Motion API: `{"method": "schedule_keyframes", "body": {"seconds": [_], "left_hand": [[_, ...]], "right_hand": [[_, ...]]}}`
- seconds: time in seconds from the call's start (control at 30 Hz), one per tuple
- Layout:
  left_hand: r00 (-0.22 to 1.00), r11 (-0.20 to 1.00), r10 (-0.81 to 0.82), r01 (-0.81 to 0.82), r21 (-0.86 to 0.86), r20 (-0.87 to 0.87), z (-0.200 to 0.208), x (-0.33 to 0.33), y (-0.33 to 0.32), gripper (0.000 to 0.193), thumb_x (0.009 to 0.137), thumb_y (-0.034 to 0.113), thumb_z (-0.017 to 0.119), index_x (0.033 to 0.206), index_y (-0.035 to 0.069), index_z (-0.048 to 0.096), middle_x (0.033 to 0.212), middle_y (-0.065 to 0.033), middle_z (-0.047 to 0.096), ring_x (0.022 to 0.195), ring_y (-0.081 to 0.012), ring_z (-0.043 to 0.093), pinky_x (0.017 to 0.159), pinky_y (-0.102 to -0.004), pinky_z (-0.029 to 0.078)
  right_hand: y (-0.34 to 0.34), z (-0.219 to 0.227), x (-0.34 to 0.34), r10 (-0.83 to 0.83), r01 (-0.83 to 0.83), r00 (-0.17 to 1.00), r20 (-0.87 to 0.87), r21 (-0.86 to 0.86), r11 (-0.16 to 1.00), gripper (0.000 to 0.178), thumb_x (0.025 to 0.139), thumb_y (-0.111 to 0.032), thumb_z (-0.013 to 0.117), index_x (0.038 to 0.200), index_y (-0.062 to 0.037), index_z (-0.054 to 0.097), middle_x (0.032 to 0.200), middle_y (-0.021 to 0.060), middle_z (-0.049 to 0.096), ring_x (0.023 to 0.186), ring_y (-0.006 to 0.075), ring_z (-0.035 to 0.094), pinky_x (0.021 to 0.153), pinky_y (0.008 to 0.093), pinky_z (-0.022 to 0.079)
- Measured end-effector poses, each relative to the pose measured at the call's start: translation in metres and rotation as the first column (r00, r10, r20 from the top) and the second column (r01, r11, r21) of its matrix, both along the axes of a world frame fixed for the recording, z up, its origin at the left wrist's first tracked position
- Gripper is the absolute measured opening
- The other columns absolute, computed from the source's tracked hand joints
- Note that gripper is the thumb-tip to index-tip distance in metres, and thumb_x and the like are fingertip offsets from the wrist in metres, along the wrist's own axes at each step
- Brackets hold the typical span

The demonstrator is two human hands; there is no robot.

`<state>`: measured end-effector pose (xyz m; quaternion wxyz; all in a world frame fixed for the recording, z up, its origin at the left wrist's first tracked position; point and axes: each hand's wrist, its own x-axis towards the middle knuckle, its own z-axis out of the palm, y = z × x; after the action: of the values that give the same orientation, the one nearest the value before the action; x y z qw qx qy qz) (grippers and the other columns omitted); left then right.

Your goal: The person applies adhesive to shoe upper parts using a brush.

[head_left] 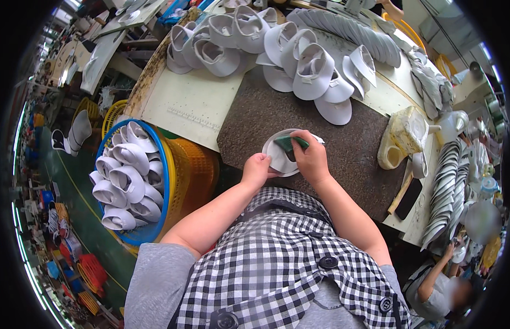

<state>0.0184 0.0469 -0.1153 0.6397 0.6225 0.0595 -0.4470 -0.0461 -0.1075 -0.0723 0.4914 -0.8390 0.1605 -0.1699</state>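
Low over the near edge of the dark board, a white curved piece, apparently a shoe upper (278, 160), is held close to my body. My left hand (257, 169) grips its left rim, thumb on top and fingers partly hidden beneath. In my right hand (312, 157) is a small dark-green flat tool (284, 143), pinched between thumb and fingers. That tool lies against the inside of the white piece; its exact kind cannot be made out. On the far side of the board stand several similar white uppers (312, 74).
At left, a blue-rimmed yellow basket (168, 189) holds many white uppers. On the right are a glue-crusted pale container (411, 131) and a wooden-handled brush (400, 196). Stacked white sheets (370, 41) line the back. Another person (438, 290) works at lower right.
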Motion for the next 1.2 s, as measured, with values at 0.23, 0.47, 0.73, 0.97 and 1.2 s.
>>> {"method": "schedule_keyframes", "body": {"seconds": [0.23, 0.47, 0.73, 0.97, 1.2], "left_hand": [[0.994, 0.994, 0.086, -0.09, -0.058, -0.069, -0.013, -0.005, 0.008, 0.024, 0.1, 0.013, 0.041, 0.109, -0.007, 0.052, 0.102, -0.0168, 0.063, 0.092, -0.0249, 0.068, 0.079, -0.0367, 0.059], [0.96, 0.999, -0.003, -0.006, 0.032, 0.28, -0.024, -0.013, 0.009, 0.023, 0.101, 0.013, 0.04, 0.107, -0.006, 0.051, 0.099, -0.0151, 0.062, 0.086, -0.0212, 0.068, 0.074, -0.0339, 0.061], [0.919, 0.996, -0.058, 0.025, 0.088, 0.39, -0.031, -0.017, 0.012, 0.021, 0.101, 0.013, 0.04, 0.107, -0.005, 0.051, 0.099, -0.0136, 0.061, 0.087, -0.02, 0.067, 0.073, -0.0335, 0.061], [0.974, 0.999, 0.033, -0.024, -0.043, 0.224, -0.024, -0.016, 0.009, 0.023, 0.102, 0.012, 0.04, 0.112, -0.006, 0.05, 0.103, -0.0143, 0.061, 0.091, -0.0205, 0.067, 0.079, -0.0346, 0.059], [0.726, 0.976, -0.072, -0.09, 0.198, 0.684, 0.003, -0.022, 0.02, 0.027, 0.098, 0.017, 0.051, 0.115, -0.003, 0.055, 0.092, -0.0113, 0.06, 0.088, -0.0199, 0.06, 0.08, -0.0335, 0.048]], "right_hand": [[-0.022, 0.0, -0.028, 0.486, -0.458, 0.873, 0.05, -0.262, 0.85, 0.039, 0.063, 0.008, 0.064, 0.097, -0.0114, 0.065, 0.097, 0.0067, 0.068, 0.091, 0.0272, 0.067, 0.077, 0.0364, 0.055], [-0.037, 0.036, -0.011, 0.482, -0.644, 0.762, -0.432, -0.429, 0.633, 0.026, 0.072, -0.002, 0.062, 0.096, -0.0137, 0.062, 0.088, 0.0049, 0.067, 0.089, 0.0276, 0.066, 0.072, 0.0385, 0.052], [-0.019, 0.045, -0.025, 0.24, -0.561, 0.824, -0.514, -0.677, 0.476, 0.028, 0.071, 0.002, 0.059, 0.096, -0.0122, 0.059, 0.082, 0.0053, 0.063, 0.08, 0.0272, 0.063, 0.071, 0.0399, 0.051], [-0.01, 0.0, -0.051, -0.011, 0.01, 1.0, 0.025, 0.052, 0.999, 0.015, 0.093, -0.004, 0.057, 0.108, -0.0048, 0.059, 0.098, 0.0059, 0.063, 0.092, 0.0176, 0.064, 0.078, 0.0321, 0.055], [-0.095, 0.016, -0.121, -0.628, 0.224, 0.764, 0.149, 0.852, 0.474, 0.025, 0.095, -0.011, 0.059, 0.118, -0.0021, 0.055, 0.107, 0.0107, 0.063, 0.097, 0.0216, 0.065, 0.082, 0.0343, 0.058]]}}
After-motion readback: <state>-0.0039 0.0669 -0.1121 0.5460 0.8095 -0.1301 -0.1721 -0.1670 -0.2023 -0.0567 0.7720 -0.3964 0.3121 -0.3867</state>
